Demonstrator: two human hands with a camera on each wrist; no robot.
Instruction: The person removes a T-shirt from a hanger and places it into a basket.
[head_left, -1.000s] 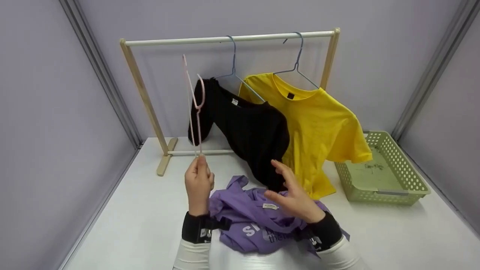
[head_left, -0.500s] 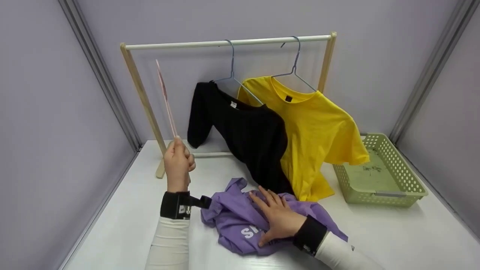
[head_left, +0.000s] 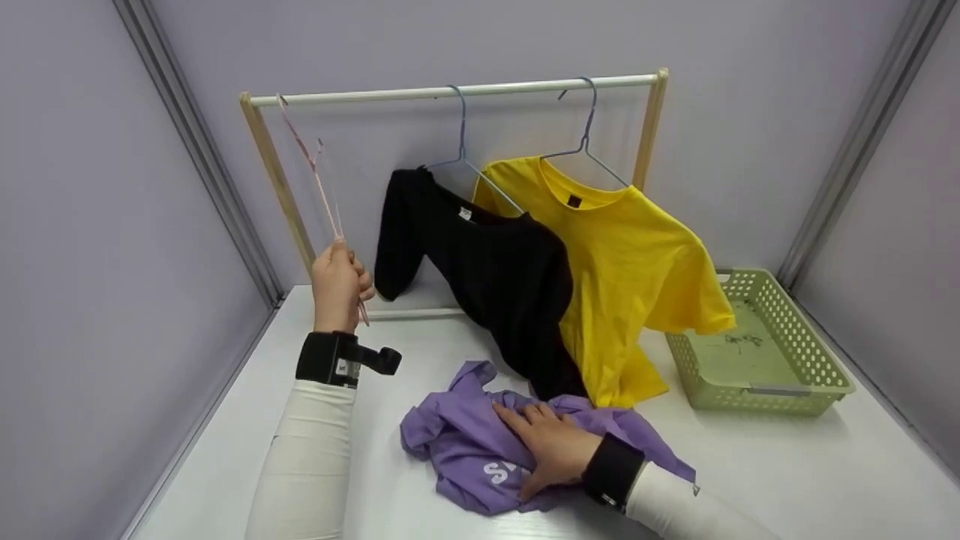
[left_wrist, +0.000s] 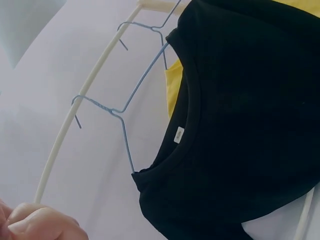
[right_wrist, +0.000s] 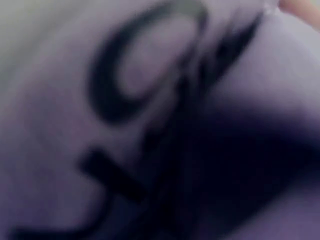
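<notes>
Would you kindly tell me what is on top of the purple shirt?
The right hand rests on the purple shirt, beside white lettering; in the head view, the cloth under it is hidden.

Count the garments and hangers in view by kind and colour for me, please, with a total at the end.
Purple garment: 1
Black garment: 1
Yellow garment: 1
Blue hangers: 2
Pink hanger: 1
Total: 6

Bare hands [head_left: 337,289], off-white sleeves [head_left: 309,450], black wristbands [head_left: 318,356] with pale markings [head_left: 343,367], stubby black left-side mount [head_left: 386,361]
</notes>
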